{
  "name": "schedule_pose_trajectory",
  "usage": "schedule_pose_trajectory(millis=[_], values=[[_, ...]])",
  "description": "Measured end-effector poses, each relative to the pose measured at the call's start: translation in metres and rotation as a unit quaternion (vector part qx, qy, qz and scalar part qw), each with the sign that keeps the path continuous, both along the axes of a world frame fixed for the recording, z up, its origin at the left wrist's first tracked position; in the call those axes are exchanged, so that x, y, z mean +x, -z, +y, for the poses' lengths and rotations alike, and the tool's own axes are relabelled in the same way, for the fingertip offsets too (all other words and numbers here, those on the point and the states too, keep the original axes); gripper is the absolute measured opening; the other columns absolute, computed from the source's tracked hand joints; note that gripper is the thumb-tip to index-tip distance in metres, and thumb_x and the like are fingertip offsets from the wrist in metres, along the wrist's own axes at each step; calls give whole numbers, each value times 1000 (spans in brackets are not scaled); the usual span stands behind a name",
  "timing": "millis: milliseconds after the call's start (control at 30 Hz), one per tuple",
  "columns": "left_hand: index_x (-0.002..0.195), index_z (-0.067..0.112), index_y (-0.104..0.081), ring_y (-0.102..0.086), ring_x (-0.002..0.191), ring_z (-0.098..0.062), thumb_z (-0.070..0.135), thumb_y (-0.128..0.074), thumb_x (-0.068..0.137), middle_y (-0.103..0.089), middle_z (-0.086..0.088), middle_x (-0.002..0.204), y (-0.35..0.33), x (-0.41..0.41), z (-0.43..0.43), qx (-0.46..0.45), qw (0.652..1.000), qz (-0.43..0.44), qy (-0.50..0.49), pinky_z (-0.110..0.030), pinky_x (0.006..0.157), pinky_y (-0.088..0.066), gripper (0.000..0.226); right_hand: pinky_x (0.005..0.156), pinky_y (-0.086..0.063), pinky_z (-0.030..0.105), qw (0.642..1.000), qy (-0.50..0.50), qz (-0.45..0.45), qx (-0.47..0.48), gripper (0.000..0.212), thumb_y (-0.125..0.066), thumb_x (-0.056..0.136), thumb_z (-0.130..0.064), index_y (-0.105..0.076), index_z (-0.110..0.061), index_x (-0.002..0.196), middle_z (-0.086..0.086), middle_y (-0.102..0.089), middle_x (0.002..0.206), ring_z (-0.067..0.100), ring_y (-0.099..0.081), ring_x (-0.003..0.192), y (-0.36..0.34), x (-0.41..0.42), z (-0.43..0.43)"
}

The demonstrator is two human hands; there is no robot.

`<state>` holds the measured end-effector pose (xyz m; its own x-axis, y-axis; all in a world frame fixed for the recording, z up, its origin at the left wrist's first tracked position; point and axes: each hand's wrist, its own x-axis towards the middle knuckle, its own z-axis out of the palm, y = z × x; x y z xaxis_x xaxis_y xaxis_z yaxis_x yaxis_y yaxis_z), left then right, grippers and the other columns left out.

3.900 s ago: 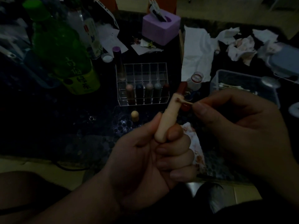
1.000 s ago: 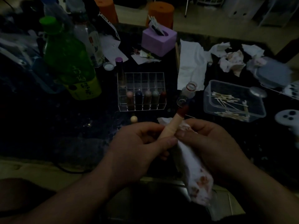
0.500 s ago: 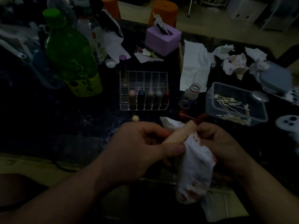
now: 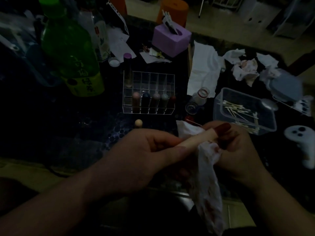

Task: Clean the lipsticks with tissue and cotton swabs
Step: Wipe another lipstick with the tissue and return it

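On the dark desk [image 4: 51, 125], the clear gridded rack [image 4: 153, 79] held five round-capped lipsticks [image 4: 156, 101] in its front row; the clear plastic tub [image 4: 219, 106] held cotton swabs [image 4: 238, 109]. Above the desk's near edge, our left grip [image 4: 141, 159] was curled round the barrel of the smooth cream lipstick [image 4: 196, 138], its red bullet exposed. Our right grip [image 4: 238, 150] pinched the crumpled, red-stained tissue [image 4: 208, 184] against that barrel.

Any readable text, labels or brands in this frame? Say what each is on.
Yellow label on the green bottle: dark characters, too blurred to read.
Label on the clear bottle behind it: red mark, print unreadable.
Print on the papers at the back: too small.
Nothing can be quoted.
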<state>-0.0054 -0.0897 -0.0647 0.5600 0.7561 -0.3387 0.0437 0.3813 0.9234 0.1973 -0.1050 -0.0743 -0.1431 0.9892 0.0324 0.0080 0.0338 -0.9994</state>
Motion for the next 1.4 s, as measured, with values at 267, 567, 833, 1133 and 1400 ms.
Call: schedule_pose_trajectory(millis=[267,567,833,1133,1400], values=[[86,18,-76,-75,86,-17,32,-80,67,-78,0,91,2,13,-9,59,994,11,-88,-26,72,-59,24,55,-56,19,999,4,-12,41,22,-70,64,-20,-76,-37,77,-14,-73,69,3,-69,61,-6,2,2],[84,14,-72,-75,74,-11,25,-80,63,-77,4,81,-4,12,-11,174,975,50,-125,-20,63,-58,25,50,-55,22,1000,8,3,27,17,-70,64,-20,-75,-32,74,-7,-71,64,8,-66,53,-5,3,-1],[88,16,-78,-75,78,-18,33,-69,76,-78,-4,85,-4,12,-5,49,997,-17,-56,-21,67,-56,23,50,-56,22,999,9,-5,37,19,-70,63,-21,-75,-35,75,-9,-72,66,6,-67,54,-6,4,-1],[90,18,-76,-74,78,-16,32,-74,72,-77,-2,86,-6,11,-6,66,995,-35,-73,-19,67,-56,23,52,-49,7,999,17,-13,29,24,-78,55,-68,-75,-47,66,-24,-66,58,-10,-62,53,-14,1,1],[101,18,-73,-73,91,-6,17,-79,74,-75,11,98,6,13,-13,275,952,37,-131,-17,76,-57,28,51,-53,12,997,5,-20,79,34,-81,65,-13,-75,-44,79,-21,-71,69,-6,-65,56,-10,4,0]])
